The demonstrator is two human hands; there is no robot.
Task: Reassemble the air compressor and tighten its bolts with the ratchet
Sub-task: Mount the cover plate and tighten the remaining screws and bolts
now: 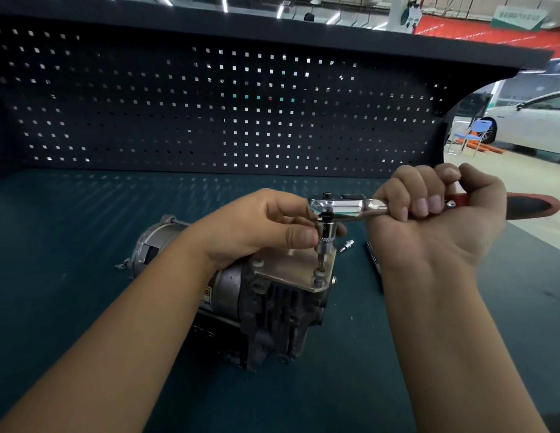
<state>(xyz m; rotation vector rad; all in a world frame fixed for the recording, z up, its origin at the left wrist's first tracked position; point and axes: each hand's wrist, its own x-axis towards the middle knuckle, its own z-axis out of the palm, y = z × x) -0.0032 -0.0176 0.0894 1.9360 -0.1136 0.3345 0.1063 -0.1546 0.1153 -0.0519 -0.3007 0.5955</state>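
Note:
The air compressor (266, 304) lies on the green bench mat, its dark finned head toward me and a bright metal plate (291, 270) on top. A chrome ratchet (341, 206) with a red and black handle stands over the plate's right front corner. Its socket and bit (325, 242) point straight down onto a bolt (319, 272) there. My left hand (256, 229) pinches the socket just below the ratchet head. My right hand (435, 207) grips the ratchet handle, fingers curled round it.
A small loose chrome bit (347, 245) lies on the mat right of the compressor, and a dark slim tool (374, 260) lies beside my right wrist. A black pegboard (209, 114) closes the back of the bench. The bench's right edge (538, 239) is near my right hand.

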